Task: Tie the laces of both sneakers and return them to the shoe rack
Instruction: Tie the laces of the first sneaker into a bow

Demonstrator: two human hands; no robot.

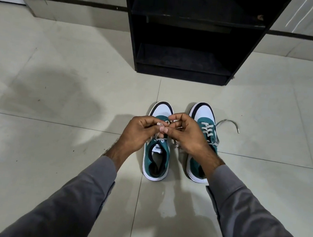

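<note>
Two green and white sneakers stand side by side on the tiled floor, toes pointing away from me. Over the left sneaker, my left hand and my right hand meet, each pinching a strand of its grey laces. The knot area is hidden by my fingers. The right sneaker is partly covered by my right wrist; its loose lace trails onto the floor to the right. The black shoe rack stands just beyond the sneakers, its shelves bare.
Pale floor tiles spread around the shoes on both sides. A wall with a dark skirting line runs behind the rack. My grey sleeves fill the lower part of the view.
</note>
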